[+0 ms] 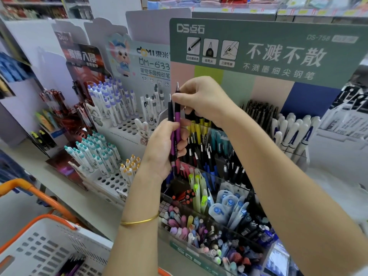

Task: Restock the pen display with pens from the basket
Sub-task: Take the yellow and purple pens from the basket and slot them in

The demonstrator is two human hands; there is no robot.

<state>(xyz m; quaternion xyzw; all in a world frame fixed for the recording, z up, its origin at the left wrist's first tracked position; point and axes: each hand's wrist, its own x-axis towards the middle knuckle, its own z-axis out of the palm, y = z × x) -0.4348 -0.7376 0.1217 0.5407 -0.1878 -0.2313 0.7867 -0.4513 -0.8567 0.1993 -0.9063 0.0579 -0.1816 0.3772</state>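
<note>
I see the left hand (161, 148), fingers curled around an upright bunch of slim plastic pens (172, 144) with glossy purple and matte black barrels and silver tips. The right hand (203, 100) pinches the top of one purple pen (177, 118) in that bunch, held above the tiered clear acrylic pen display (179, 248), which is crowded with colourful pens. A white perforated plastic basket with orange handles (39, 246) sits lower left, with more purple pens inside.

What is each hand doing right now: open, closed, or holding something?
Left hand: grips a bundle of pens.
Right hand: pinches the top of a purple pen in that bundle.
</note>
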